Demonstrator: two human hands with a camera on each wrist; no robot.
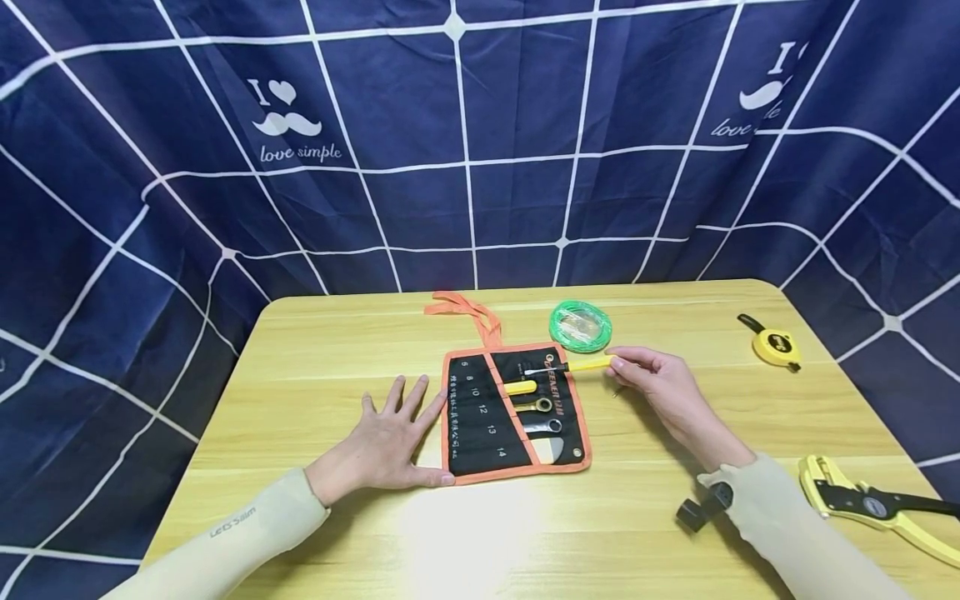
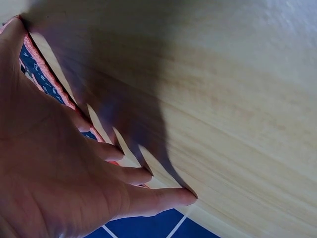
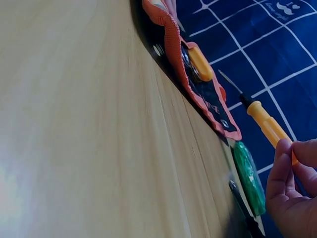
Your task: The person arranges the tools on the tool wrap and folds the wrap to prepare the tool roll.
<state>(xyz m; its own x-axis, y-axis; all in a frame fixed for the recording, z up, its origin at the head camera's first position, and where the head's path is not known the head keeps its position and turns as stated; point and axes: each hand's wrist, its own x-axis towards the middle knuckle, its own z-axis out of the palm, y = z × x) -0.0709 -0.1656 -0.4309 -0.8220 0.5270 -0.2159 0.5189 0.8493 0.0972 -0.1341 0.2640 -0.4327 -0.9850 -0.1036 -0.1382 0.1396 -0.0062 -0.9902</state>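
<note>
A black tool pouch [image 1: 472,433] with orange edging lies flat. My left hand [image 1: 386,442] rests spread, with its thumb and fingertips at the pouch's left edge. Between thumb and fingers of my right hand [image 1: 667,392] is the handle end of a yellow-handled screwdriver [image 3: 267,124]. Its shaft points left, above the pouch's upper right part. In the pouch's pockets sit another yellow handle [image 1: 521,387], two wrenches [image 1: 543,426] and a pale rounded tool end [image 1: 552,451]. A dark slender tool [image 3: 243,206] lies on the table beneath my right hand, mostly hidden in the head view.
Behind the pouch lies a coil of green wire [image 1: 562,337], beside the pouch's orange ties [image 1: 468,307]. A yellow tape measure [image 1: 775,346] is at the far right. Yellow-and-black wire strippers [image 1: 873,504] lie near the right forearm. A blue curtain [image 1: 405,208] surrounds the wooden table [image 1: 337,342].
</note>
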